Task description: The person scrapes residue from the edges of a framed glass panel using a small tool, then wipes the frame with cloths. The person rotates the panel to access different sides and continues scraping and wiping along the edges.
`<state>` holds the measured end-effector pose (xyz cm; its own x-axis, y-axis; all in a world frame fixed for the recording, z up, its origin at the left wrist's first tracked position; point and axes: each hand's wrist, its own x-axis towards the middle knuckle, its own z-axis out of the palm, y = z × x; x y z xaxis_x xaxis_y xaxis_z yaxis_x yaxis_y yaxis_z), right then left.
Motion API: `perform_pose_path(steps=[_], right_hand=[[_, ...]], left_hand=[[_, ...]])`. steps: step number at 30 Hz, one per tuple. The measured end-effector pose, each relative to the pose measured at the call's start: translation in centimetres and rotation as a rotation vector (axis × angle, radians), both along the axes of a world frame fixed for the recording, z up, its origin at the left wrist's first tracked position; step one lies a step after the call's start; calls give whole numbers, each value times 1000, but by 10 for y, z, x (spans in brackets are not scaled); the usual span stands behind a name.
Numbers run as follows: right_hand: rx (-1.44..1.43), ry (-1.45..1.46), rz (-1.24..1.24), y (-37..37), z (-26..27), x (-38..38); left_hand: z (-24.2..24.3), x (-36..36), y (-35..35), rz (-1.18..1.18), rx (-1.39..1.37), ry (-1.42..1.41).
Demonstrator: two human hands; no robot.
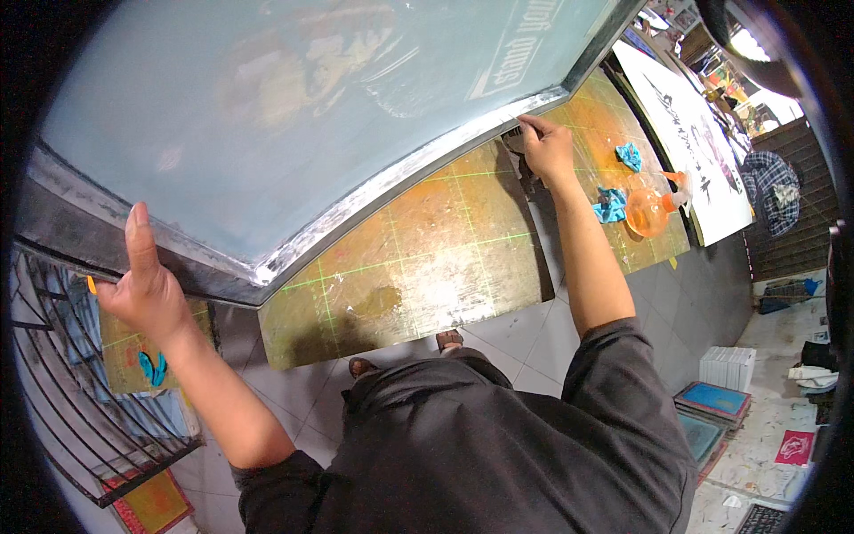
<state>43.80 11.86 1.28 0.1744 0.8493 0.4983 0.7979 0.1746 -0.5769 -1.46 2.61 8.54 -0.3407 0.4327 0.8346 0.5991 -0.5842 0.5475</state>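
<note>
A large screen-printing frame [427, 180] with pale blue-grey mesh [200, 153] fills the upper left, tilted up in front of me. Faint artwork and lettering show in the mesh, and tape lines its inner edge. My left hand [150, 294] grips the frame's near left side, the thumb lying on the upper face and the fingers beneath. At the lower rail, my right hand [548, 145] pinches the edge between thumb and bent fingers. Below the frame lies a stained printing board [413, 260] with green grid lines.
On the board at right stand an orange spray bottle [648, 212] and crumpled blue cloths [610, 205]. White printed sheets [687, 147] lie beyond. A black metal rack [100, 400] is at left. Small screens [714, 400] and white boxes [727, 367] rest at lower right.
</note>
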Motion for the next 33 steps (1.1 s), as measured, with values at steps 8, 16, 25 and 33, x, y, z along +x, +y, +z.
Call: perform_pose_path(steps=[8, 16, 25, 33], right_hand=[[-1, -242, -168, 36, -11, 36], [-126, -438, -110, 40, -6, 50], [-98, -491, 88, 31, -3, 43], [-107, -515, 146, 28, -1, 30]], left_hand=[[0, -11, 1, 114, -34, 150], [-4, -20, 2, 105, -51, 170], [-1, -7, 0, 70, -47, 45], [1, -9, -1, 93, -15, 133]])
